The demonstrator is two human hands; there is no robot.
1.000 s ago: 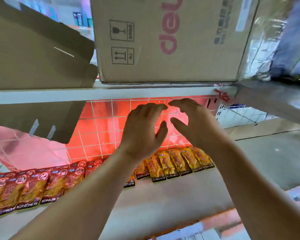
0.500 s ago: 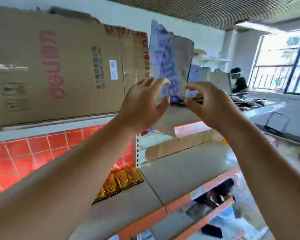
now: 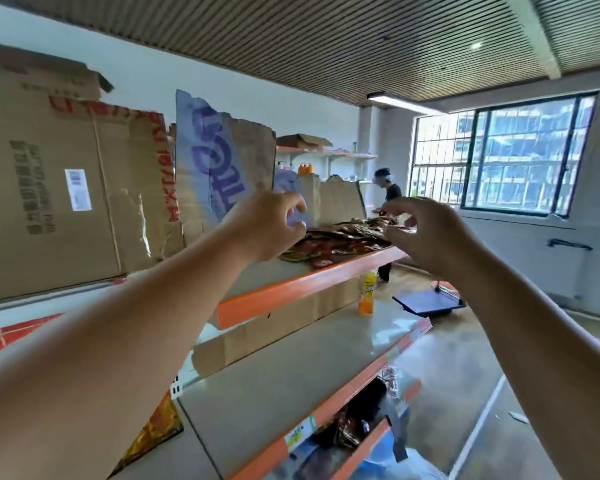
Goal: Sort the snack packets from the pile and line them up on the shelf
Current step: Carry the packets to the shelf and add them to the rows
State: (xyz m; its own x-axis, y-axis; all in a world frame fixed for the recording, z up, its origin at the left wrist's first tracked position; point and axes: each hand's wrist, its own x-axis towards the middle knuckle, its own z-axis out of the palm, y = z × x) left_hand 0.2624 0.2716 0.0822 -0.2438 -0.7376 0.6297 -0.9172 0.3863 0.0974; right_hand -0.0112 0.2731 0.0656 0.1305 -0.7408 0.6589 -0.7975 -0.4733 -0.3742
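A pile of red and gold snack packets [image 3: 340,242] lies on the upper shelf [image 3: 291,289], which has an orange front edge. Both my hands are raised in front of that pile. My left hand [image 3: 269,230] hovers over the pile's near left end with fingers curled and nothing in them. To the right of the pile, my right hand [image 3: 426,233] is in the air, fingers bent, holding nothing. At the lower left, a corner of the lined-up yellow packets [image 3: 153,427] shows on the middle shelf [image 3: 291,375].
Large cardboard boxes [image 3: 66,188] and torn cardboard with blue print [image 3: 215,161] stand on the upper shelf at left. An orange drink bottle [image 3: 367,292] stands on the middle shelf. A person [image 3: 388,202] works at the far end. A black platform [image 3: 426,303] sits on the floor.
My view swung up and right from the lined-up packets on the middle shelf to the pile on the upper shelf. Both hands moved with it and drew apart.
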